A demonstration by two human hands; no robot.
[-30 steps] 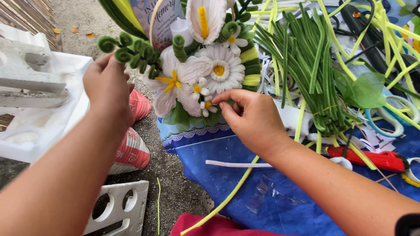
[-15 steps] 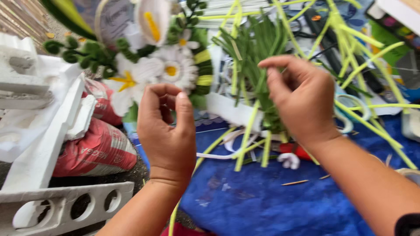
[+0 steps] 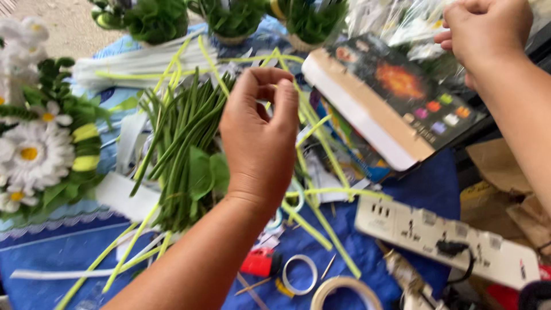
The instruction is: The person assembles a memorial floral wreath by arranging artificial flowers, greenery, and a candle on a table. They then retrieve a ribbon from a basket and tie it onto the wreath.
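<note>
Item: craft bench covered in blue cloth [image 3: 69,252], seen from above. Left hand [image 3: 261,135] is raised over the middle of the bench, thumb and forefinger curled toward each other as if pinching; whether anything thin sits between them cannot be told. Right hand [image 3: 488,31] is up at the far right corner, fingers curled in against crinkled clear plastic wrapping [image 3: 396,23]; a grip on the wrapping is likely but not certain. Directly under and left of the left hand lies a loose bundle of dark green stems with leaves [image 3: 183,143], crossed by pale yellow-green wrapped wires [image 3: 321,155] that fan toward the near edge. At far left stands a finished arrangement of white daisy-like flowers with yellow centres [image 3: 31,152]. Right of the left hand: a flat dark printed box with a tan edge [image 3: 390,97], tilted on other clutter, and a white multi-socket power strip [image 3: 447,238] with a black plug [image 3: 453,248] in it. Near edge: rings of tape [image 3: 299,274] and a small red tool [image 3: 259,262]. Risks, as judged: a lowered wrist could scatter the stems or snag the crossing wires, dragging them toward the power strip; a tug on the wrapping could shift the tilted box; the image is motion-blurred, so fine contact goes unverified.
</note>
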